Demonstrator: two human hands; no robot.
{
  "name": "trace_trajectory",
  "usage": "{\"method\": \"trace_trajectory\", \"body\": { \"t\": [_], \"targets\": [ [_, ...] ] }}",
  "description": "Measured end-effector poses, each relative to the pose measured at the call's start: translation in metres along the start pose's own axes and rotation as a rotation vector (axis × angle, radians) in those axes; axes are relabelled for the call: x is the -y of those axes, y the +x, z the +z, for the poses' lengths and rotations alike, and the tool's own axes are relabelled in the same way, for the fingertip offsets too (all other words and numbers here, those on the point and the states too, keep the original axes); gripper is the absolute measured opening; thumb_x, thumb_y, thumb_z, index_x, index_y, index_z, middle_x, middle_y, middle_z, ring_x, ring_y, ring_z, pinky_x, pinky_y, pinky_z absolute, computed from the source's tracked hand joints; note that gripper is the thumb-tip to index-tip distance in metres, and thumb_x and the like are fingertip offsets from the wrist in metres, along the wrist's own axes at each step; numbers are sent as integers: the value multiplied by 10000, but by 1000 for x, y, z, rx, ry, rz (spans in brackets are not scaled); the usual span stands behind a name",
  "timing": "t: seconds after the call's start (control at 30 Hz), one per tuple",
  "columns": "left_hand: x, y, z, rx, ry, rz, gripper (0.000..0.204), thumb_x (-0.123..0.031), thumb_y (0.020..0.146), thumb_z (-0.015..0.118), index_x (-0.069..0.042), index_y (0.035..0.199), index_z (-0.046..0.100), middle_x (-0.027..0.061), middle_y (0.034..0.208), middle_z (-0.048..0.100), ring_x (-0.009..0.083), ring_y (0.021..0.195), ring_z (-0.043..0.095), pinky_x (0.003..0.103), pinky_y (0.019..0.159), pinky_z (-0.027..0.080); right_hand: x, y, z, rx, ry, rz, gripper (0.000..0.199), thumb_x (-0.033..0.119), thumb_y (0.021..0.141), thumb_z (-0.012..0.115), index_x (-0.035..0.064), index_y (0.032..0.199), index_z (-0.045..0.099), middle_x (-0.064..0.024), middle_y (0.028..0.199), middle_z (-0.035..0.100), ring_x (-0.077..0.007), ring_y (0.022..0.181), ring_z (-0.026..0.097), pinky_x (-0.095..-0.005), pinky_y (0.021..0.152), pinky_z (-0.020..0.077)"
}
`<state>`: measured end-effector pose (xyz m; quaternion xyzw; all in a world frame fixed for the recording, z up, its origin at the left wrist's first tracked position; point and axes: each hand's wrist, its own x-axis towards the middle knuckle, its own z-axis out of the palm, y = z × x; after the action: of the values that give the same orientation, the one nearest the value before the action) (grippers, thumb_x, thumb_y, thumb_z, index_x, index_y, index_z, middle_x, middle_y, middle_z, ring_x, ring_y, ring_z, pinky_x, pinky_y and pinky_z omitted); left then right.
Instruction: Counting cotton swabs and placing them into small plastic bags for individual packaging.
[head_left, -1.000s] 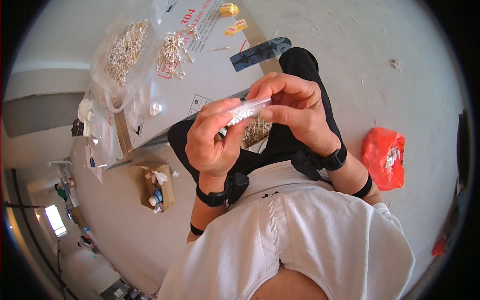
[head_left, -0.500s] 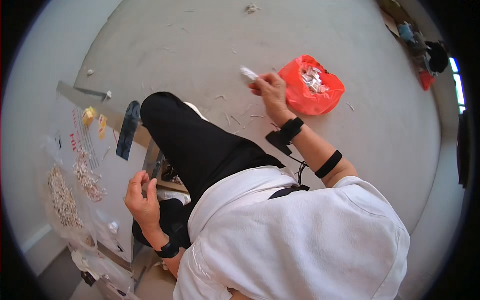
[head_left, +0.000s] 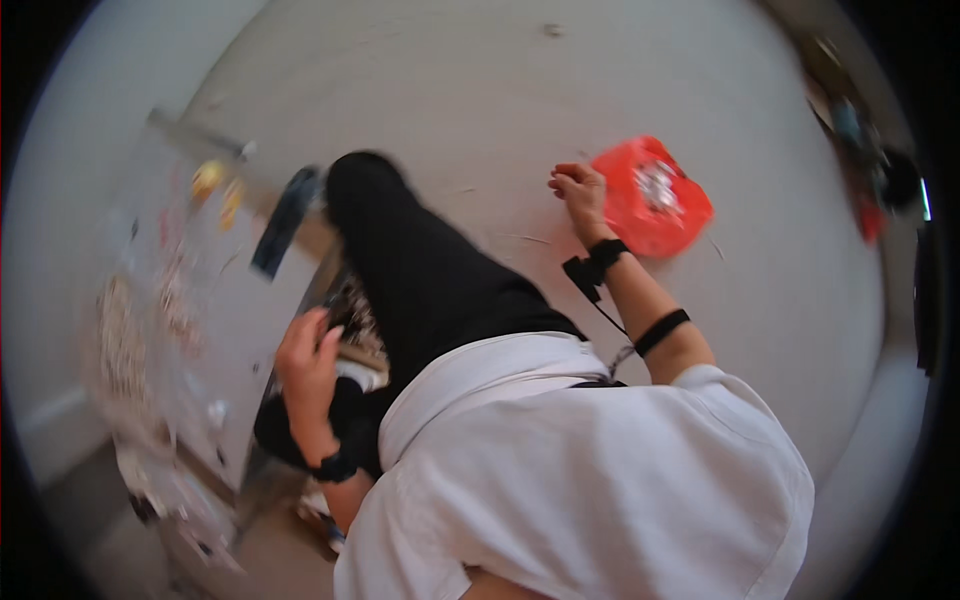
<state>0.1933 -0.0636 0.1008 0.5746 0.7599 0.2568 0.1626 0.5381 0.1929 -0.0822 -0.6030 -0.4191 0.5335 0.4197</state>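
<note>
My right hand point(head_left: 580, 198) is over the floor beside a red plastic bag point(head_left: 625, 215). Its fingers curl loosely with a gap at the thumb, and no object shows in them, though motion blurs them. Small white wrapped packets point(head_left: 658, 188) fill the mouth of the bag. On the left, my left hand point(head_left: 308, 368) hangs beside the edge of a pale work surface point(head_left: 225, 310), thumb apart from its fingers, with nothing visible in it. A dark blue strip point(head_left: 284, 222) lies on that surface near my knee.
Clear plastic bags of thin pale pieces point(head_left: 122, 335) lie at the surface's far left. Yellow items point(head_left: 207, 180) sit near its far end. Below the edge is an open box point(head_left: 362, 325) with dark contents. Assorted things point(head_left: 850, 125) line the right wall.
The white packet that was in my right hand no longer shows there. That hand has drawn nearer the red bag. The whole view has shifted and blurred.
</note>
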Motion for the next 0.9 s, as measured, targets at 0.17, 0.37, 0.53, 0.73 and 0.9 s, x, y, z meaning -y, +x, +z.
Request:
{"method": "trace_trajectory", "body": {
  "t": [0.17,0.37,0.53,0.73,0.9],
  "targets": [
    [20,-19,-1,78,56,-46,295,-91,771,718,-4,1043,642,165,1016,647,367,980,600,407,856,482,92,-46,106,509,28,-259,110,78,920,619,12,976,686,-64,914,712,-118,781,664,-246,682,509],
    [59,-45,-3,-126,56,-222,242,-74,750,739,6,960,650,158,972,644,348,974,597,410,853,479,123,-105,202,1076,-183,-323,98,47,905,622,-8,957,684,-31,855,674,-79,752,621,-223,677,495],
    [107,-18,-8,-333,-92,-328,102,-60,804,674,-3,854,604,153,841,625,353,874,594,435,756,482,105,-130,264,1381,-399,-211,103,43,859,642,-53,886,669,-42,705,643,-86,658,594,-249,610,491],
    [172,57,-17,-452,-114,-374,89,-36,801,664,-8,861,605,162,834,615,354,870,594,432,760,477,82,-158,315,1536,-359,-17,107,57,890,642,-40,931,659,-20,759,631,-76,695,589,-221,641,487],
    [207,98,-20,-549,28,-407,137,-25,773,695,-30,892,630,128,913,620,317,891,605,402,773,491,74,-168,337,1444,-250,212,120,58,877,629,-58,861,657,-38,729,645,-91,650,598,-244,608,497]
  ]
}}
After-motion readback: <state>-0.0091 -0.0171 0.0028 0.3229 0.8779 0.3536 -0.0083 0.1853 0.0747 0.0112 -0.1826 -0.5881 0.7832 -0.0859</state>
